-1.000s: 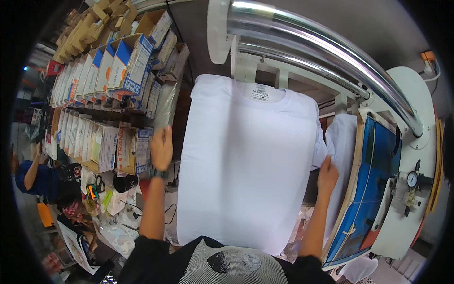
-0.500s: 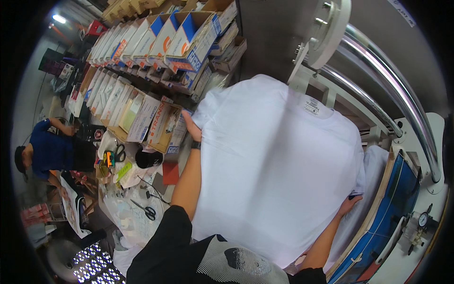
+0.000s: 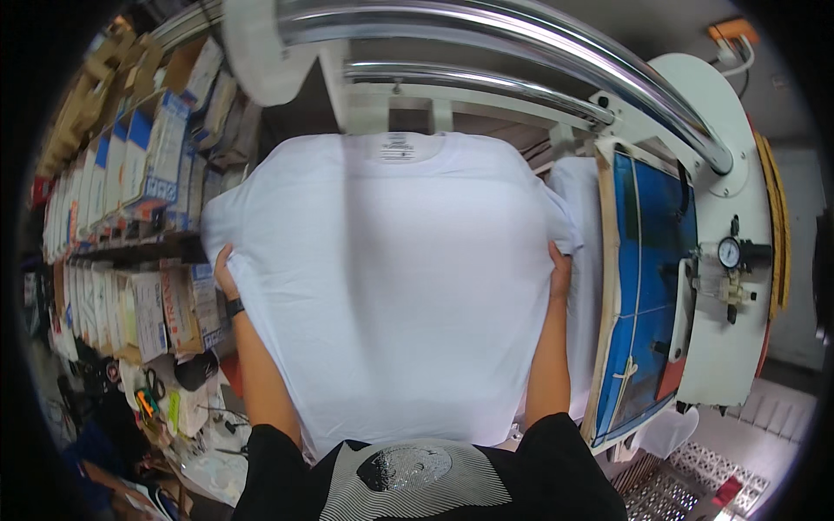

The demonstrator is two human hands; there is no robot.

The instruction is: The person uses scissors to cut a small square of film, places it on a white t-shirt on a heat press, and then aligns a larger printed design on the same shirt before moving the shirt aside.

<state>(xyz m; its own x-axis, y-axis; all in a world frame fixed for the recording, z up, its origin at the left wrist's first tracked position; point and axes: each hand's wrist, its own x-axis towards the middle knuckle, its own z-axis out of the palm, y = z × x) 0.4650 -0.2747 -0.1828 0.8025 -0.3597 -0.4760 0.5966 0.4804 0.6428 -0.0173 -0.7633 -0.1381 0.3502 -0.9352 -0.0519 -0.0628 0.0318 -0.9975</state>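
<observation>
white fabric, now with a hand on each side. your left hand (image 3: 225, 274) appears to pinch the white t-shirt (image 3: 426, 278) at its left sleeve (image 3: 222, 217), thumb side showing, other fingers hidden by cloth. your right hand (image 3: 560, 276) appears to pinch the right sleeve (image 3: 565, 230) near its hem; finger detail likewise partly hidden.

change: one second ago the left hand was off the cloth; now both sleeves are drawn outward, hands nearly level. judgement: width and squareness can be steered from both sides.

position: shirt spread before your torso, neck label (image 3: 399, 148) at the far end, lower part reaching you. support beneath: not visible.

edges: past the collar, white crossbar (image 3: 443, 111), then thin chrome bar (image 3: 486, 83) and thick chrome tube (image 3: 625, 82); probably little room that way. right: white slab (image 3: 585, 195) just beside the sleeve, then blue panel (image 3: 641, 286), pressure gauge (image 3: 729, 253) farther out. left: sleeve overlaps the cardboard boxes (image 3: 161, 165) in view; cannot tell the true clearance.
</observation>
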